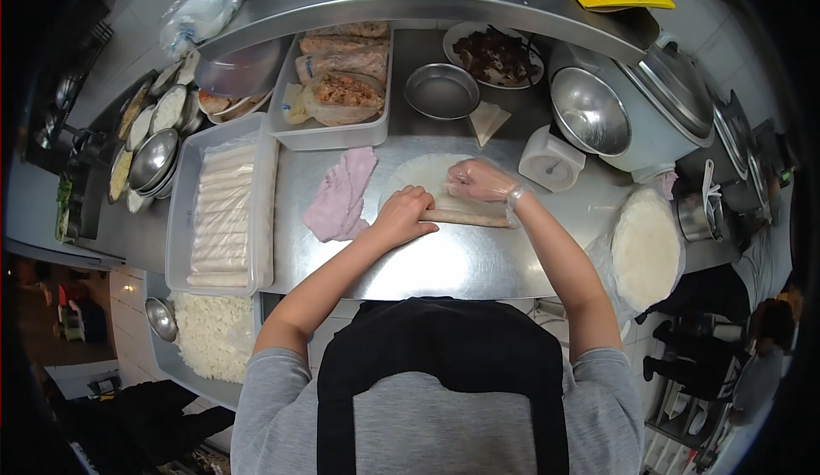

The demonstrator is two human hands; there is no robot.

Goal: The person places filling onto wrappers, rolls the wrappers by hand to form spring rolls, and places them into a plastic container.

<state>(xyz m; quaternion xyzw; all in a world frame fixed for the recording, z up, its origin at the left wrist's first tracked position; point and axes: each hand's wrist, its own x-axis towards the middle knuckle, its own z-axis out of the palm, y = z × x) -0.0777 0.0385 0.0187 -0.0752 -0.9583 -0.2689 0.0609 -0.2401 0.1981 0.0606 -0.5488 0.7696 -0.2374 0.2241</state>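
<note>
On the steel counter, a thin round wrapper sheet (418, 170) lies flat with a long narrow roll (470, 218) along its near edge. My left hand (406, 217) is bare and rests at the roll's left end, fingers bent over the sheet and the thumb by the roll. My right hand (480, 181) wears a clear plastic glove and is closed above the sheet's right side, beyond the roll; what it holds, if anything, is hidden. A crumpled pink cloth (340, 195) lies left of the sheet.
At left stands a tub (266, 219) of pale rolls. Behind are a filling container (331, 138), an empty metal bowl (442, 91) and a plate (453, 46) of dark food. To the right are a scale (552, 161) and a wrapper stack (647, 249). People stand at far right.
</note>
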